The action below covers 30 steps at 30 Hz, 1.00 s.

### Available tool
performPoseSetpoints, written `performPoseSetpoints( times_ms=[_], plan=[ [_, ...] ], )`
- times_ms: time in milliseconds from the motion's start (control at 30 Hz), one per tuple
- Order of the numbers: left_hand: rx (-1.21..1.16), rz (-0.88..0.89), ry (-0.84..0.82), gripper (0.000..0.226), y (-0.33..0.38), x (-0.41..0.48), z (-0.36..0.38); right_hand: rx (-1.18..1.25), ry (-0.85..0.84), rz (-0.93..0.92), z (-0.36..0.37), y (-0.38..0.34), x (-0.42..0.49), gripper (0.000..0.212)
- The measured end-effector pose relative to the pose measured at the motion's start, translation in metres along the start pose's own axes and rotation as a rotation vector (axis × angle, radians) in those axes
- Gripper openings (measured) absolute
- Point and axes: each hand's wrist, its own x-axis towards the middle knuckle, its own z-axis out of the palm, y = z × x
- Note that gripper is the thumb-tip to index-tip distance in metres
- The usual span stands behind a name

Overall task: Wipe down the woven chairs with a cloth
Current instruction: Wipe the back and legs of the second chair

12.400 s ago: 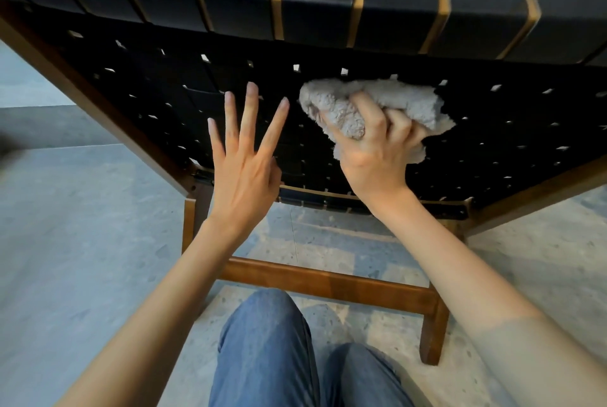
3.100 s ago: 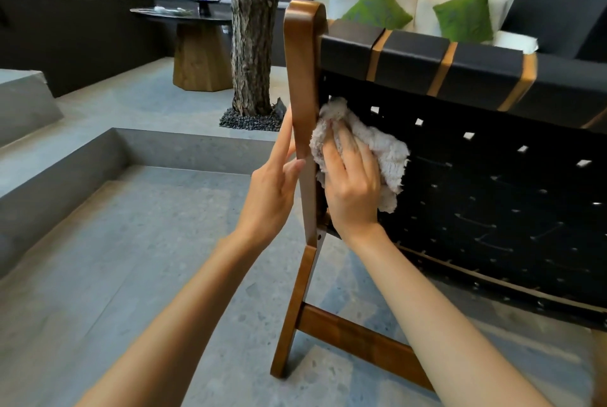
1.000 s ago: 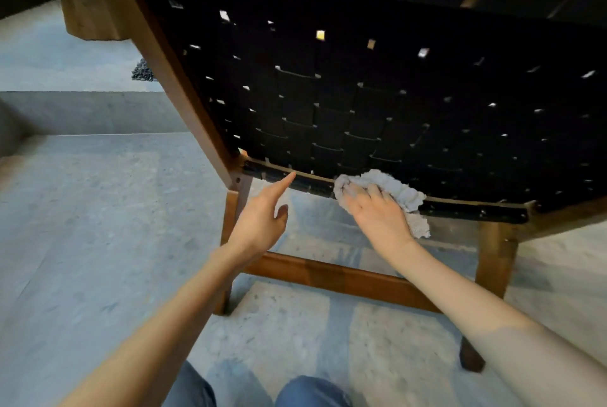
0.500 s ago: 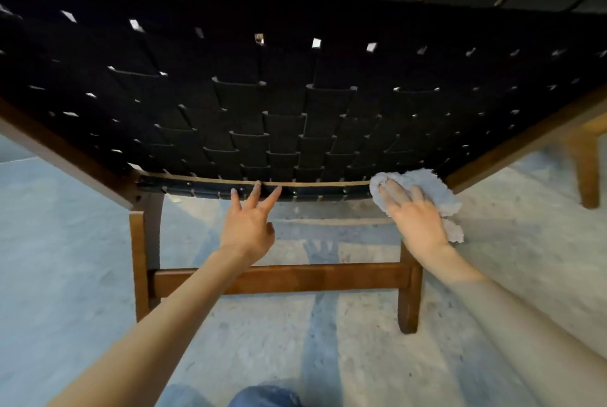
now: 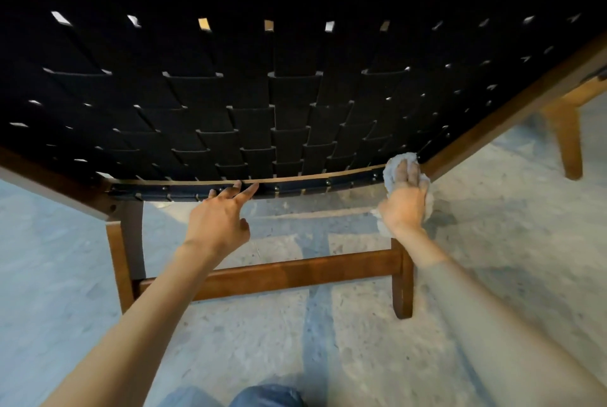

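Note:
The back of a woven chair (image 5: 289, 94) with black straps in a brown wooden frame fills the upper view. My right hand (image 5: 405, 199) presses a pale fluffy cloth (image 5: 392, 166) against the lower right corner of the webbing, fingers laid flat over it. Most of the cloth is hidden under the hand. My left hand (image 5: 223, 216) reaches to the bottom rail (image 5: 312, 181), its straight fingertips touching the strap-wrapped edge near the middle.
A wooden crossbar (image 5: 295, 273) joins the two rear legs below the seat back. Another chair leg (image 5: 566, 140) stands at the right. The floor (image 5: 492, 242) is grey speckled stone. My knee in blue jeans (image 5: 262, 396) shows at the bottom edge.
My right hand has slid the cloth rightward along the bottom rail into the right corner. My left hand stays on the rail near the middle.

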Motion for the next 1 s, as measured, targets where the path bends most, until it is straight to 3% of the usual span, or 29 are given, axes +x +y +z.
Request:
performPoseSetpoints(
  times_ms=[100, 233, 367, 433, 533, 600, 733, 867, 1000],
  plan=[
    [0.029, 0.022, -0.025, 0.074, -0.002, -0.002, 0.001, 0.036, 0.017, 0.002, -0.005, -0.006, 0.001, 0.077],
    [0.058, 0.066, -0.06, 0.076, -0.004, -0.003, -0.003, -0.022, -0.011, -0.174, 0.0, -0.023, -0.023, 0.082],
    [-0.058, 0.059, -0.1, 0.077, -0.015, -0.016, -0.005, 0.01, -0.077, -0.304, 0.003, -0.051, -0.048, 0.08],
    [-0.12, 0.01, -0.04, 0.071, -0.022, -0.028, -0.008, 0.068, -0.161, -0.357, 0.0, -0.062, -0.053, 0.078],
    [-0.211, -0.089, 0.106, 0.064, -0.034, -0.051, -0.014, 0.367, -0.397, -0.295, -0.017, -0.069, -0.049, 0.072],
    [-0.274, -0.147, 0.195, 0.061, -0.043, -0.066, -0.021, 0.497, -0.437, -0.327, -0.032, -0.073, -0.057, 0.064],
    [-0.468, -0.206, 0.386, 0.052, -0.068, -0.091, -0.042, 0.566, -0.191, -0.594, -0.057, -0.101, -0.103, 0.064],
    [-0.577, -0.222, 0.623, 0.04, -0.097, -0.112, -0.072, 0.546, 0.312, -1.033, -0.087, -0.152, -0.137, 0.08],
    [-0.618, -0.254, 0.867, 0.033, -0.119, -0.129, -0.104, 0.534, 0.437, -1.188, -0.116, -0.219, -0.161, 0.087]
  ],
)
